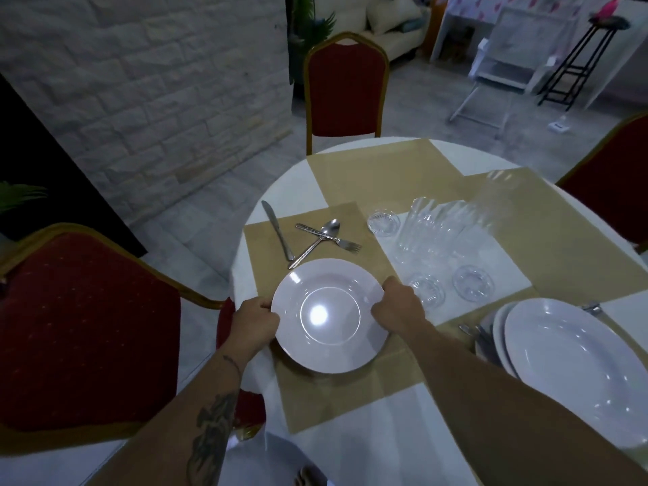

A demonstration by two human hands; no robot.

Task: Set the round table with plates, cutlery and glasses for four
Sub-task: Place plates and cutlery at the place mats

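As you look down through the head camera, your left hand (254,322) and right hand (399,308) curl around opposite edges of a white plate (329,319). They hold it level over the near-left tan placemat (266,240) on the round table (291,191); whether it touches the mat cannot be told. Just beyond the plate lie a knife (278,229) and a spoon (315,242) crossed with a fork (329,236). Farther right, clear glasses (426,291) cluster near the table's middle. Near right sits a stack of plates (575,373), with more cutlery (473,333) partly hidden beside it. A red chair (345,89) stands at the far side.
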